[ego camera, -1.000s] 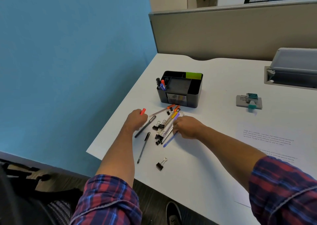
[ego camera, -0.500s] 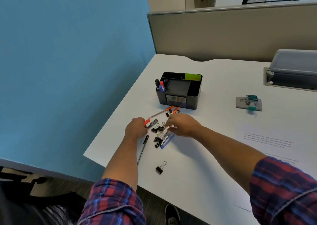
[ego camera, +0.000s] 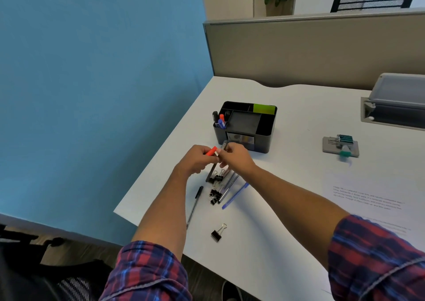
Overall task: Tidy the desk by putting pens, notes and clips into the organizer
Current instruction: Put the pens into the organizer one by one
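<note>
You are gripping the orange-capped pen [ego camera: 212, 151] in both your left hand [ego camera: 199, 160] and right hand [ego camera: 236, 158], its long axis pointing at the black plastic organizer [ego camera: 264, 137] just beyond.

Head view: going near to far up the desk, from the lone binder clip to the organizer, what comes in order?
lone binder clip → blue pen → left hand gripping the orange-capped pen → organizer

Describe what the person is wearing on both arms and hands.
Both arms wear a plaid shirt in red, blue and navy checks. The left sleeve and right sleeve are pushed up near the elbows, leaving the forearms bare. The left hand and right hand show no gloves, and no watch is visible.
</note>
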Demonstrator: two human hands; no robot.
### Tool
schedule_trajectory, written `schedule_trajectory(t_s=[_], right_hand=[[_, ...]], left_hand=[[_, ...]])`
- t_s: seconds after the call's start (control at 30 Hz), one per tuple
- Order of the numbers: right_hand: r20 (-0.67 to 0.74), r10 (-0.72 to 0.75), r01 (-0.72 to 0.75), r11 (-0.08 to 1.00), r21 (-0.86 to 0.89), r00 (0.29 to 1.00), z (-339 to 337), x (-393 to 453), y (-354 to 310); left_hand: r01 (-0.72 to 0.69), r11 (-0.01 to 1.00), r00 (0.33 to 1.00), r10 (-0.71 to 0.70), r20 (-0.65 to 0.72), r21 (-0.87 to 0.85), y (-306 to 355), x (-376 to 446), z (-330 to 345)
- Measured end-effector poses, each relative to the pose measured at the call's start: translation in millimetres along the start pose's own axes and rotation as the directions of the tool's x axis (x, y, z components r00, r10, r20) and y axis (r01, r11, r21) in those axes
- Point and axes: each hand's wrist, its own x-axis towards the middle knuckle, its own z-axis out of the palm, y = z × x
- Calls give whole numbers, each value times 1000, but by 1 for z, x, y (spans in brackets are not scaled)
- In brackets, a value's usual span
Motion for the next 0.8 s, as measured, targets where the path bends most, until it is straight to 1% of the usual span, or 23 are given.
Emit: schedule_trajectory(t_s=[0.07,0.13,0.2,0.3,0.37,0.43,0.5,0.6,0.67,0.8], right_hand=[[12,35,-36,991,126,999,-3,1,5],[20,80,-83,970,228,997,-6,3,13],[40,120,-126,949,288,992,-9,3,20],[64,132,-145,941,306,989,-13,2,25],[64,127,-141,942,304,990,-17,1,25],[46,105,-114,953,282,993,-20,0,26],[-16,48,-43,971,235,999,-25,-2,24],[-164,-80,114,970,216,983,-34,-4,17],[-253,-144,206,949,239,957,-43,-6,8],[-372,-261,357,908,219,891,-60,-4,-7]], left_hand=[[0,999,998,-3,-69,-41,5,5,-3],[-28,996,980,11,-198,-87,11,14,-7],[-74,991,943,32,-330,-116,22,24,-15],[-181,975,873,99,-477,-129,47,36,-27],[-258,951,841,134,-524,-171,66,40,-33],[-285,948,802,154,-578,-144,78,46,-36],[-268,960,777,167,-606,-78,84,52,-35],[-236,971,778,207,-593,29,87,57,-26],[-200,976,791,212,-574,85,83,60,-19],[-136,981,827,189,-529,139,69,65,-8]])
